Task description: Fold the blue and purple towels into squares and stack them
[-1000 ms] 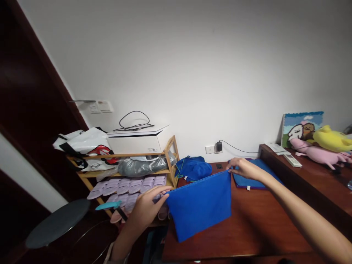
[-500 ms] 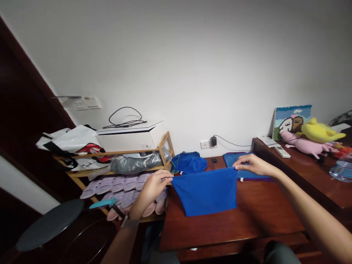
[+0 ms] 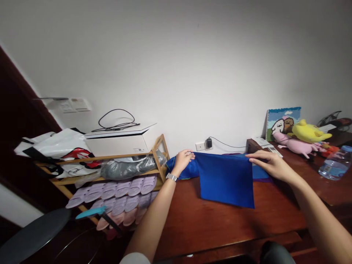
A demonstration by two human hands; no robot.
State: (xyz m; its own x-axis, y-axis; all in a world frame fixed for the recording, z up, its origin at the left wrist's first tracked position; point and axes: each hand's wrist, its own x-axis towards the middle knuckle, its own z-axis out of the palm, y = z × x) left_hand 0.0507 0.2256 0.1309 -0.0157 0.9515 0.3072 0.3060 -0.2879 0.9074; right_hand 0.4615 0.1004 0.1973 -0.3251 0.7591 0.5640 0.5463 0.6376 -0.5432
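A blue cloth [image 3: 227, 179] hangs upright above the table, its upper edge stretched between my two hands. My left hand [image 3: 183, 161] pinches the cloth's upper left corner, with a metal-banded watch on that wrist. At the upper right corner, my right hand [image 3: 269, 165] grips the cloth between thumb and fingers. Behind my left hand sits a crumpled blue fabric bundle [image 3: 181, 170], partly covered by the hand and cloth. A flat stack of blue and purple cloths [image 3: 262, 173] lies behind my right hand and is mostly hidden.
The reddish-brown wooden table [image 3: 220, 231] stands before me. To its left, a wooden rack [image 3: 162, 150] holds a white box [image 3: 118, 143], bags and rows of slippers [image 3: 128, 189]. On the right are plush toys [image 3: 295, 143], a water bottle [image 3: 335, 165] and a remote [image 3: 275, 151].
Both hands have shifted right and farther away over the table, carrying the cloth with them. The cloth's left end now swings farther back, and its lower edge slants down to the right.
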